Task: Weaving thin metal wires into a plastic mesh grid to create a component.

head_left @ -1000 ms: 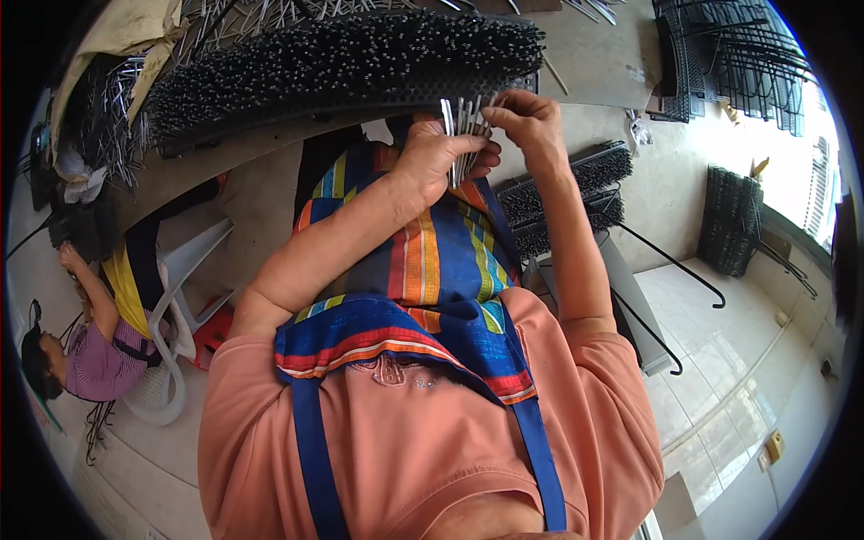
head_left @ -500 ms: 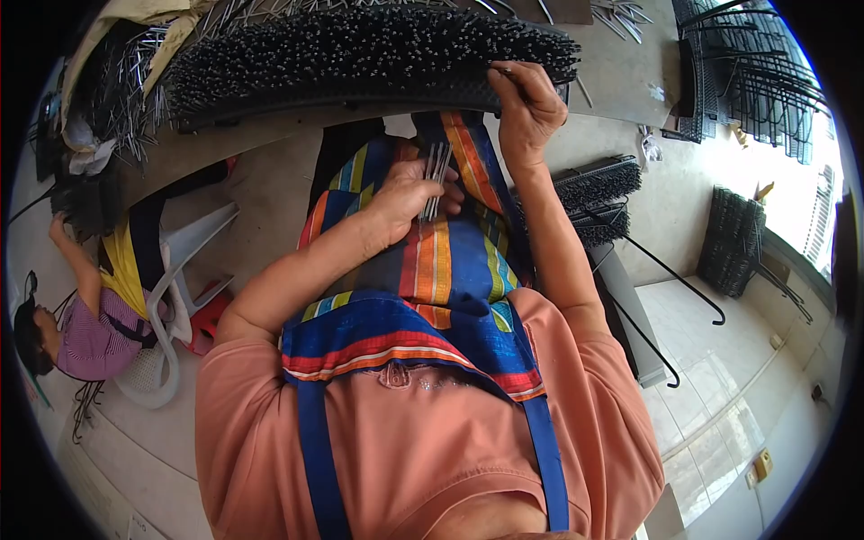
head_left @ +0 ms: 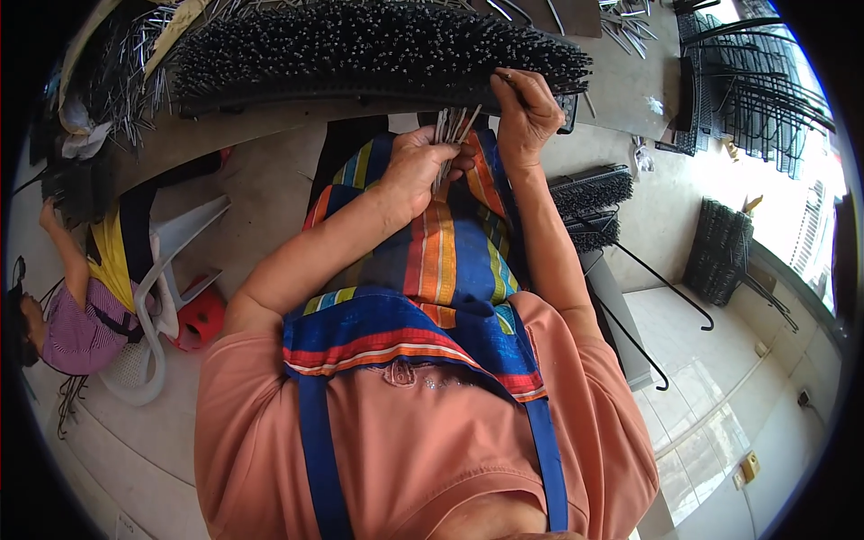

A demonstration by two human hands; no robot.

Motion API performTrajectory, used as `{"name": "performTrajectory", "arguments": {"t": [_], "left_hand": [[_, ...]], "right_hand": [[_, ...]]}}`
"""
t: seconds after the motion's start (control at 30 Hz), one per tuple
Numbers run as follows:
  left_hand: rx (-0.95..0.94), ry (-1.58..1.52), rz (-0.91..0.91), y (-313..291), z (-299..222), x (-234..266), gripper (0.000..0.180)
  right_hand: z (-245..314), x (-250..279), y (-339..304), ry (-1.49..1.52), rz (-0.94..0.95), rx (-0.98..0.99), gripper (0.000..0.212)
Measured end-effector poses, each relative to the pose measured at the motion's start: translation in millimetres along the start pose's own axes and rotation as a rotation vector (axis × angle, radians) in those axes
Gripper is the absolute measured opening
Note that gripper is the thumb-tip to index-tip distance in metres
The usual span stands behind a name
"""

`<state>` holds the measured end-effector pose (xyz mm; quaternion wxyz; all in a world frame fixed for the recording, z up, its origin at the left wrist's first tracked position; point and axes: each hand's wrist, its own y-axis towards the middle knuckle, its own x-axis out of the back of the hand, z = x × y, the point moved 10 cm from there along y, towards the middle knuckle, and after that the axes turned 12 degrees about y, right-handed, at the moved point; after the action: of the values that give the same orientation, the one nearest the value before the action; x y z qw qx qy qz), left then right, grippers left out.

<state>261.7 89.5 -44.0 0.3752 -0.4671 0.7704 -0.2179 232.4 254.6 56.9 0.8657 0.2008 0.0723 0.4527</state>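
Observation:
My left hand grips a small bundle of thin metal pins just below the table edge, over my striped apron. Up at the long black strip densely studded with metal pins, my right hand pinches one thin pin against the strip's right end. The strip lies along the grey table's front edge.
Loose metal pins lie on the table at upper right. More black studded strips and wire racks stand on the right. At left a person in purple sits by a white plastic chair.
My left hand has risen with the pin bundle from my lap toward the table edge. My right hand stays at the strip's right end, holding a single pin.

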Motion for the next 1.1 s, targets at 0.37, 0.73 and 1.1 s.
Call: {"name": "performTrajectory", "arguments": {"t": [0.37,0.73,1.1], "left_hand": [[-0.033,-0.074,0.029,1,1,-4,0.017],[-0.04,-0.153,0.07,7,2,-5,0.022],[-0.07,-0.187,0.179,1,-13,-20,0.015]], "right_hand": [[-2,10,5,0.069,-0.043,-0.059,0.011],[27,-15,8,-0.236,0.094,0.089,0.011],[-25,-4,-24,0.011,0.298,-0.607,0.007]]}}
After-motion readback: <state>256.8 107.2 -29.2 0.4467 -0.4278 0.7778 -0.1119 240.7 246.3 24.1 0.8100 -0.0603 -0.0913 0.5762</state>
